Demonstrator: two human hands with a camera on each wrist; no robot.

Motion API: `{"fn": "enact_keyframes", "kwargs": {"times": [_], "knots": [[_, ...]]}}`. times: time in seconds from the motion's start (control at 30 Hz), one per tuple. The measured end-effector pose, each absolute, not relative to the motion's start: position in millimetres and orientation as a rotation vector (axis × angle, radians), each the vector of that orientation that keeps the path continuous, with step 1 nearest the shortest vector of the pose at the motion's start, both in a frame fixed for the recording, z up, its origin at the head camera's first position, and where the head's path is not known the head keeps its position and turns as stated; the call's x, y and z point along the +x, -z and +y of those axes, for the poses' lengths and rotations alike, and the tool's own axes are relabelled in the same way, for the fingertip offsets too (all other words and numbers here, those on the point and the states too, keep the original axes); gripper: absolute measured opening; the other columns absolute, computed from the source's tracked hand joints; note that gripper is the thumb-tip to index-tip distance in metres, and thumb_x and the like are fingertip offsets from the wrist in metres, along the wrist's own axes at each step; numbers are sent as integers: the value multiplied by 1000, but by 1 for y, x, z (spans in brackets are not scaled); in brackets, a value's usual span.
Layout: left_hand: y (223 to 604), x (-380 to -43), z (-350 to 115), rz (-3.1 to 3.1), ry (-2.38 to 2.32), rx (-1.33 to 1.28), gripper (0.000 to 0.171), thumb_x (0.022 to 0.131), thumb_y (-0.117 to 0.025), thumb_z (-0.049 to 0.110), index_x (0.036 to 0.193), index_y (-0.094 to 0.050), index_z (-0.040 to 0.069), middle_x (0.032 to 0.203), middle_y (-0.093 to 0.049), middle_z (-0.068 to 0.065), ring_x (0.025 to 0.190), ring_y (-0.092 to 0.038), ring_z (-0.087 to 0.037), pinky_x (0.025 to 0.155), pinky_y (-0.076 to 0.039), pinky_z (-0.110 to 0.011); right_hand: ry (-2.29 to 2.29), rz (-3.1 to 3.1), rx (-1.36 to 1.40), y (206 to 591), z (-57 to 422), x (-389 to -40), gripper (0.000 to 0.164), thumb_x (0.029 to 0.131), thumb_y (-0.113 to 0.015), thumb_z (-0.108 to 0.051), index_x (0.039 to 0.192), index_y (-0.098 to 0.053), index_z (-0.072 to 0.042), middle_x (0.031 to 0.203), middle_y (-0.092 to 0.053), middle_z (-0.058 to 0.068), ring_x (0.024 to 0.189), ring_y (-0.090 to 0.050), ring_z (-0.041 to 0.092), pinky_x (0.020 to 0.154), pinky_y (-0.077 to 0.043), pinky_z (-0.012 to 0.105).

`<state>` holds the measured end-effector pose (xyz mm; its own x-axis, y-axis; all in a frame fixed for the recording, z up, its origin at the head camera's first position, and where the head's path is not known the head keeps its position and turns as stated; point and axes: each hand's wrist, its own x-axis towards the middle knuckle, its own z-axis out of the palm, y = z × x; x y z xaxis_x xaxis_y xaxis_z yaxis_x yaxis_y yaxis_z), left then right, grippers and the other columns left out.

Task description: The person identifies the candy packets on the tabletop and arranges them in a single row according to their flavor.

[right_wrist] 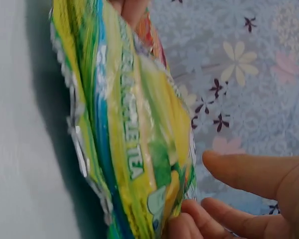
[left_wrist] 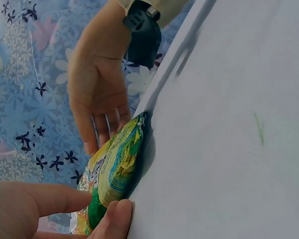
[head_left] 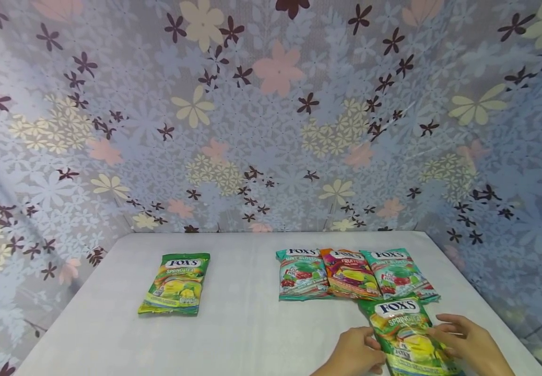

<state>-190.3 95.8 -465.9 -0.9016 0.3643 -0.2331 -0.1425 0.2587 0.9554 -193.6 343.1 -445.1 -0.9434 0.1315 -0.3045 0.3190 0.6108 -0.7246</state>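
A green and yellow Fox's Spring Tea candy bag [head_left: 407,334] lies at the table's near right, between my two hands. My left hand [head_left: 355,350] pinches its left edge; in the left wrist view a finger and thumb [left_wrist: 120,219] close on either side of the bag [left_wrist: 114,172]. At the bag's right edge, my right hand [head_left: 470,342] touches it with extended fingers. Seen from the right wrist, the right thumb [right_wrist: 244,172] stands apart from the bag [right_wrist: 134,129] while fingertips rest against its side. The bag's top overlaps the row behind it.
Behind stand two teal Mint Blossom bags [head_left: 303,275] [head_left: 399,274] with an orange Fruits bag [head_left: 352,275] between them. Another green Spring Tea bag [head_left: 176,284] lies at the left. Flowered cloth [head_left: 271,130] surrounds the white table [head_left: 238,334] at back and sides.
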Motion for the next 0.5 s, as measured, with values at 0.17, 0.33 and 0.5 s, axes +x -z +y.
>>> {"fn": "enact_keyframes", "kwargs": {"times": [0.17, 0.33, 0.5], "knots": [[467, -188, 97, 2098, -1707, 189, 36, 80, -71, -5, 115, -64, -6, 72, -56, 3, 61, -67, -21, 59, -54, -26, 1075, 2576, 407, 454, 351, -197, 94, 84, -61, -63, 126, -45, 19, 100, -63, 26, 87, -62, 34, 73, -51, 48], [470, -187, 99, 2109, -1733, 157, 34, 79, -73, -5, 111, -62, -1, 73, -56, 2, 59, -64, -16, 57, -53, -26, 1030, 2505, 403, 459, 354, -200, 93, 84, -61, -64, 124, -49, 19, 104, -61, 31, 93, -60, 39, 76, -50, 50], [472, -189, 98, 2057, -1734, 160, 32, 80, -73, -1, 108, -60, 7, 75, -56, 0, 61, -61, -13, 61, -53, -27, 1061, 2460, 387, 458, 353, -200, 94, 86, -63, -59, 126, -43, 24, 110, -57, 36, 97, -59, 42, 78, -50, 49]]}}
